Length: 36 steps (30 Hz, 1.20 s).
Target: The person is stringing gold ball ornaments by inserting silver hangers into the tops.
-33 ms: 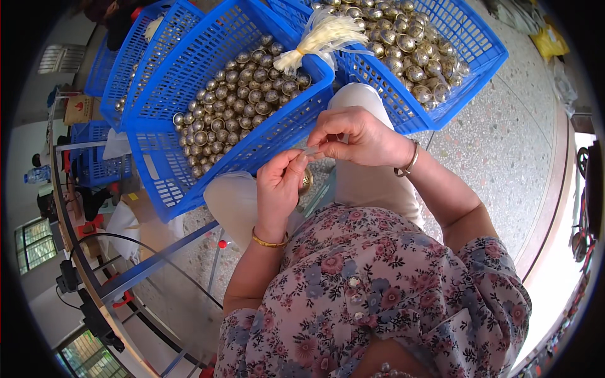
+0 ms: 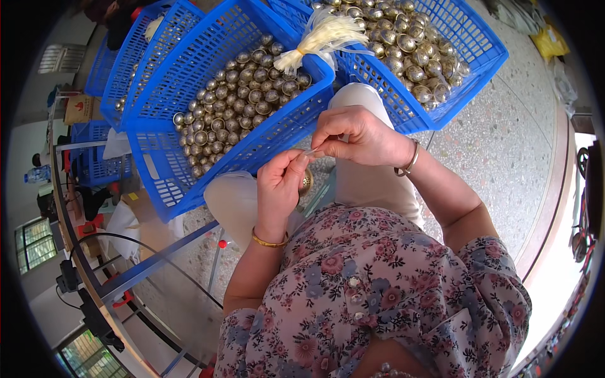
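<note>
Fingertips meet over my lap, where my left hand (image 2: pixel 280 183) and my right hand (image 2: pixel 356 135) both pinch a thin translucent strip (image 2: pixel 309 152). Thumb and forefinger are closed on each side; the strip's ends are mostly hidden. Just below, partly covered by my left hand, shows a perforated gold-silver metal ball (image 2: pixel 306 182); whether it hangs from the strip I cannot tell. A tied bundle of cream-white strips (image 2: pixel 337 31) lies over the rims beyond my hands. Many metal balls (image 2: pixel 236 101) fill part of the nearer blue basket (image 2: pixel 151 126).
At the right, another blue basket (image 2: pixel 469 104) holds balls with translucent strips among them. More blue baskets (image 2: pixel 135 57) stand at the far left. A metal frame (image 2: pixel 157 261) with a black cable (image 2: pixel 161 252) runs along the left. A yellow bag (image 2: pixel 549 41) lies on the floor, far right.
</note>
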Each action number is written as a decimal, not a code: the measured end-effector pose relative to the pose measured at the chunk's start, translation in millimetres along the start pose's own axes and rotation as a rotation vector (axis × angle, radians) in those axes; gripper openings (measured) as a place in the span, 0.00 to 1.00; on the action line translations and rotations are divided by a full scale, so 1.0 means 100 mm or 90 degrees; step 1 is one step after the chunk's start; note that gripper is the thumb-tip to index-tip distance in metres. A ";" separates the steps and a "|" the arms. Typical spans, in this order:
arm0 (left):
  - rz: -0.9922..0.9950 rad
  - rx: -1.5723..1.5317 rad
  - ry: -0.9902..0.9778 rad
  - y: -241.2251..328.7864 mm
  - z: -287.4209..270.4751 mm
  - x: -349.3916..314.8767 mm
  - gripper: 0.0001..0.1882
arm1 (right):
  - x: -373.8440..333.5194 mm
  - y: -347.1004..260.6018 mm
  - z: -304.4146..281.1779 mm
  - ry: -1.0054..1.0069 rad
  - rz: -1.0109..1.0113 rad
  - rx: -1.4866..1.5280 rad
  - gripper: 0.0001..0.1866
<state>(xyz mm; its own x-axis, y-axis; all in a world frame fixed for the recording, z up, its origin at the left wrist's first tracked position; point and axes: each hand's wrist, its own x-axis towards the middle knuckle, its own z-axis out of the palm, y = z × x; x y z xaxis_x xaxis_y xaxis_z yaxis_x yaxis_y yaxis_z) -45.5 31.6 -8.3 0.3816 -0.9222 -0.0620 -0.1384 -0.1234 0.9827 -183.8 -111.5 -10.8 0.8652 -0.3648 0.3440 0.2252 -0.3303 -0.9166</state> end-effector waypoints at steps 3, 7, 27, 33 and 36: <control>-0.010 -0.022 0.013 0.02 0.04 0.00 0.07 | 0.02 -0.01 -0.02 -0.017 -0.023 -0.054 0.04; 0.070 0.054 0.035 0.10 0.04 0.00 0.04 | 0.03 -0.04 0.01 0.007 0.034 -0.055 0.04; 0.050 0.069 0.074 -0.02 0.02 0.03 0.05 | 0.05 -0.03 -0.02 -0.057 0.135 0.018 0.10; 0.023 -0.111 0.007 0.02 -0.01 0.02 0.05 | 0.05 -0.02 -0.04 0.030 0.145 0.014 0.01; 0.043 -0.094 -0.056 -0.02 -0.04 0.03 0.07 | 0.06 -0.02 -0.02 0.067 0.099 -0.041 0.01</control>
<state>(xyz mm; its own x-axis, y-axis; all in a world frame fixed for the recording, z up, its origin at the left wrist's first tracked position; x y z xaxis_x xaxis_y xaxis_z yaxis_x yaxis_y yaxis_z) -40.7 31.0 -9.4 0.2940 -0.9558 -0.0036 -0.0224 -0.0107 0.9997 -179.8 -114.8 -6.0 0.8349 -0.5040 0.2214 0.0599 -0.3166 -0.9467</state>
